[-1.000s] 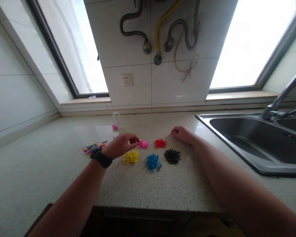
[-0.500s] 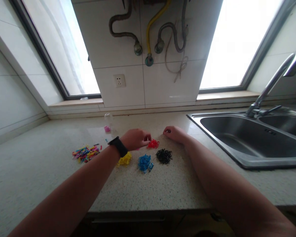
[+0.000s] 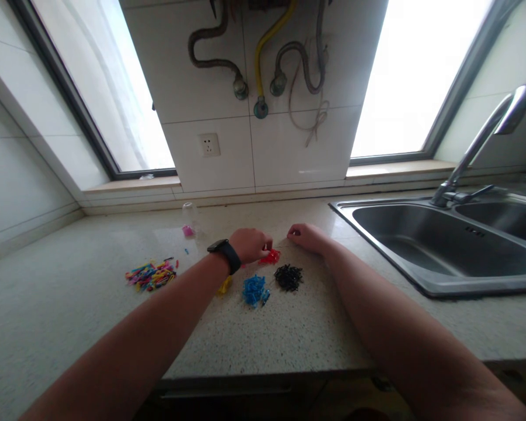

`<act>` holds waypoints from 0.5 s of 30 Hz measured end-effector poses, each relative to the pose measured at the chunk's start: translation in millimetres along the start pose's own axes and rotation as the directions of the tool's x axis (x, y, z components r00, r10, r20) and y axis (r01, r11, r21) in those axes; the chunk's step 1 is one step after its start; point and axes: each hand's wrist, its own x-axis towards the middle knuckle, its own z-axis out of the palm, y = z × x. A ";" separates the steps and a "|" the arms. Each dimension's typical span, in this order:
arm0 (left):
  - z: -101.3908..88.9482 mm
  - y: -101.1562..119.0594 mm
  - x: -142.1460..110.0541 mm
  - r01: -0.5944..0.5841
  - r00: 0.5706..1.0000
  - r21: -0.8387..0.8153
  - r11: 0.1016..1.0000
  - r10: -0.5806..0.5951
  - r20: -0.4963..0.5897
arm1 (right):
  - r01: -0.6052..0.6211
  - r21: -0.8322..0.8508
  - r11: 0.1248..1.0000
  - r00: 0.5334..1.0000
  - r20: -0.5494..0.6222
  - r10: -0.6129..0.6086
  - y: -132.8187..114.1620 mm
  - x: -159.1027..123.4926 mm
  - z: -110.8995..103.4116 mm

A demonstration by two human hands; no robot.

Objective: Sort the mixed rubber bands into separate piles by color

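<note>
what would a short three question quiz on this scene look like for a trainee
1. Open: Which pile are the fingers of the left hand at?
2. True or false: The black pile lies nearer the sink than the blue pile does.
3. Fill the gap: The watch is worn on the ____ side.

Key:
1. The red pile; whether they touch it is hard to tell.
2. True.
3. Left.
</note>
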 end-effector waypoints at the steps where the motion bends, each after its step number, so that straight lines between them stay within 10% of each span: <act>1: 0.8 1.2 0.5 0.004 1.000 0.001 1.000 -0.004 0.000 | 0.005 0.003 1.000 1.000 -0.002 -0.005 0.2 0.2 0.3; 15: 4.3 1.4 11.3 0.028 1.000 -0.056 0.998 -0.027 0.015 | 0.026 0.000 1.000 1.000 0.000 -0.026 2.5 1.6 1.5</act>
